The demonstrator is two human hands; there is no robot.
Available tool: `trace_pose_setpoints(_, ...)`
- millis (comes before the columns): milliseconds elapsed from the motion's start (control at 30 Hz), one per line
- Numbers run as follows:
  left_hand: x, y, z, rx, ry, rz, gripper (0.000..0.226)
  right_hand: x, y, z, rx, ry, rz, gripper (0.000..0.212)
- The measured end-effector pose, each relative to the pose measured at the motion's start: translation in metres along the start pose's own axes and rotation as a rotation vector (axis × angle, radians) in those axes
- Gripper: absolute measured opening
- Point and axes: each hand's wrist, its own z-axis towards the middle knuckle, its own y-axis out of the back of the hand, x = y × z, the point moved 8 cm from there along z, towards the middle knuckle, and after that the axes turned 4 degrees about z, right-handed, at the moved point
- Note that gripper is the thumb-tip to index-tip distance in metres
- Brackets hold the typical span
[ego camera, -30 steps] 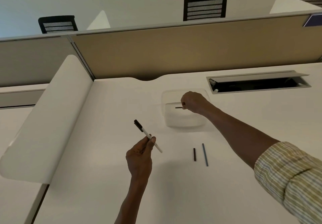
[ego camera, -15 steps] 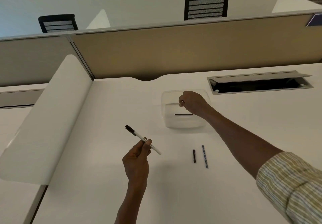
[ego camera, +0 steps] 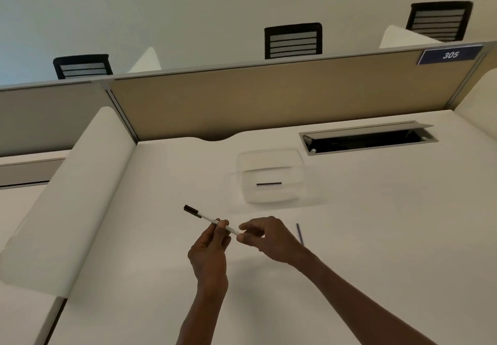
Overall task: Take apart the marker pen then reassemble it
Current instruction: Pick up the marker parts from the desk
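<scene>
My left hand (ego camera: 211,248) grips the marker pen (ego camera: 208,219) by the middle of its white barrel, black tip pointing up and left. My right hand (ego camera: 265,237) pinches thumb and forefinger at the barrel's rear end; what lies between those fingertips is hidden. A thin dark rod (ego camera: 269,184) lies flat inside the clear plastic tray (ego camera: 270,156) farther back. A thin blue-grey rod (ego camera: 299,233) lies on the desk just right of my right hand, partly covered by it.
The white desk (ego camera: 376,237) has an open cable slot (ego camera: 368,140) at the back right. A beige partition (ego camera: 269,97) runs along the back and a white side divider (ego camera: 67,197) on the left. Black chairs stand beyond the partition.
My right hand left the tray, with the thin dark rod lying in it, and came back to the pen's rear end. The short black piece beside the blue-grey rod is out of sight.
</scene>
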Motion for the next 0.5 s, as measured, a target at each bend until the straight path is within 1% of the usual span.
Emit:
trace_pose_setpoints(133, 0.005, 0.0, -0.01, 0.017, 0.044, -0.036, 0.008, -0.005, 0.0, -0.013, -0.096, 0.009, 0.099, 0.016)
trace_pose_setpoints(200, 0.008, 0.002, -0.014, 0.032, 0.062, -0.007, 0.01, -0.005, 0.005, -0.017, -0.138, 0.005, 0.109, 0.011)
trace_pose_setpoints(267, 0.012, 0.004, -0.015, 0.06, 0.094, 0.063, 0.011, -0.004, 0.01, -0.022, -0.174, 0.001, 0.094, 0.008)
trace_pose_setpoints(333, 0.012, 0.007, -0.017, 0.094, 0.072, 0.242, 0.012, -0.003, 0.017, -0.026, -0.21, 0.021, 0.036, 0.005)
trace_pose_setpoints(367, 0.009, 0.009, -0.018, 0.104, 0.004, 0.369, 0.01, -0.002, 0.02, -0.029, -0.223, 0.036, -0.013, 0.004)
trace_pose_setpoints(433, -0.005, 0.006, -0.024, 0.125, -0.224, 0.584, 0.008, 0.0, 0.024, -0.033, -0.229, 0.053, -0.083, 0.006)
trace_pose_setpoints(500, -0.019, -0.003, -0.035, 0.181, -0.463, 0.713, 0.016, 0.002, 0.025, -0.036, -0.218, 0.068, -0.113, 0.008)
